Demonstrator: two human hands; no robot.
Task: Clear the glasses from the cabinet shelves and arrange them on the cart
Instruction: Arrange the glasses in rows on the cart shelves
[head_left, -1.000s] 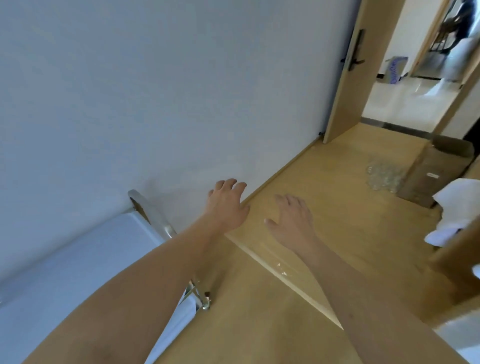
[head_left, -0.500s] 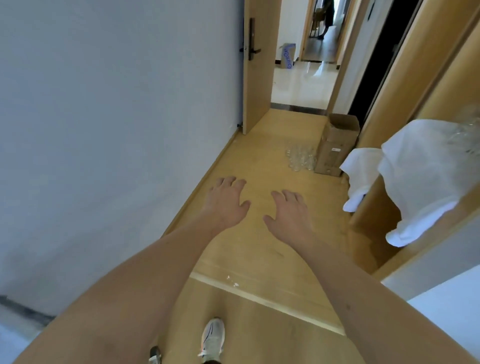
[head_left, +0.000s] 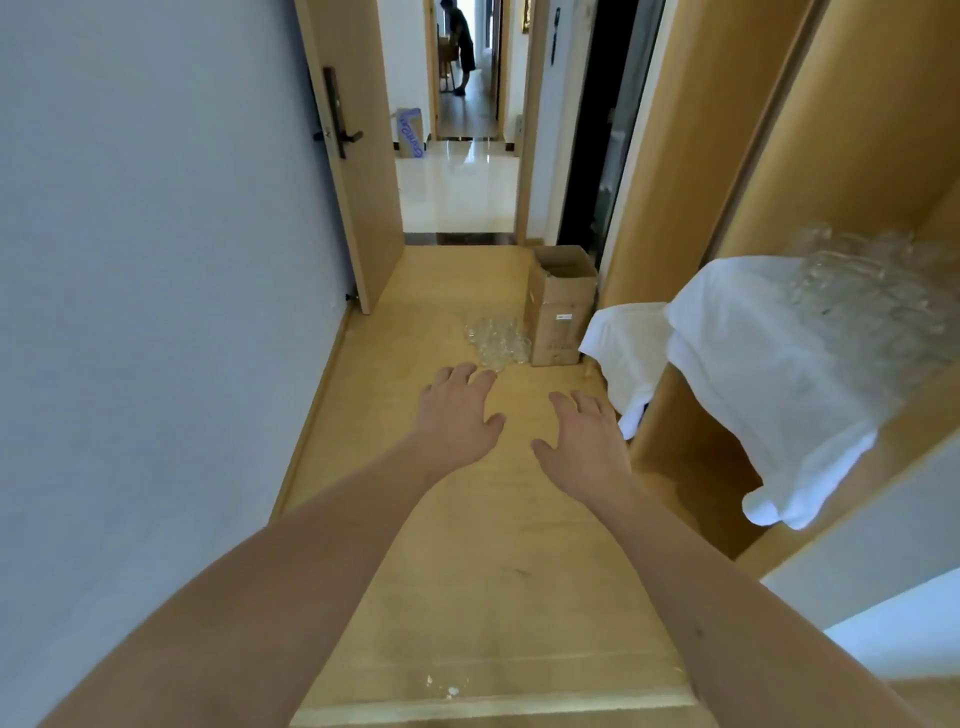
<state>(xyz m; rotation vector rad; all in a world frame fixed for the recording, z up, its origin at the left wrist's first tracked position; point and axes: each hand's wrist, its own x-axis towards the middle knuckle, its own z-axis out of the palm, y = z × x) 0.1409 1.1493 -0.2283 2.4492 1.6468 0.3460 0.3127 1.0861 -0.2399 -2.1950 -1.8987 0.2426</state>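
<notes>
Several clear glasses (head_left: 872, 296) stand blurred on a cabinet shelf (head_left: 810, 488) at the right, on a white cloth (head_left: 753, 364) that hangs over the shelf's edge. More clear glasses (head_left: 496, 338) sit in a cluster on the wooden floor ahead. My left hand (head_left: 457, 415) and my right hand (head_left: 584, 441) are stretched out in front of me, palms down, fingers relaxed, holding nothing. Both hover over the floor, left of the cabinet. No cart is in view.
An open cardboard box (head_left: 558, 306) stands on the floor beside the floor glasses. A white wall (head_left: 156, 312) runs along the left. A wooden door (head_left: 353, 156) stands open onto a tiled hallway, where a person (head_left: 460, 47) is far off.
The view has swung right, from the wall and a white cart to the corridor and the cabinet shelf with glasses. Both hands stay outstretched, holding nothing.
</notes>
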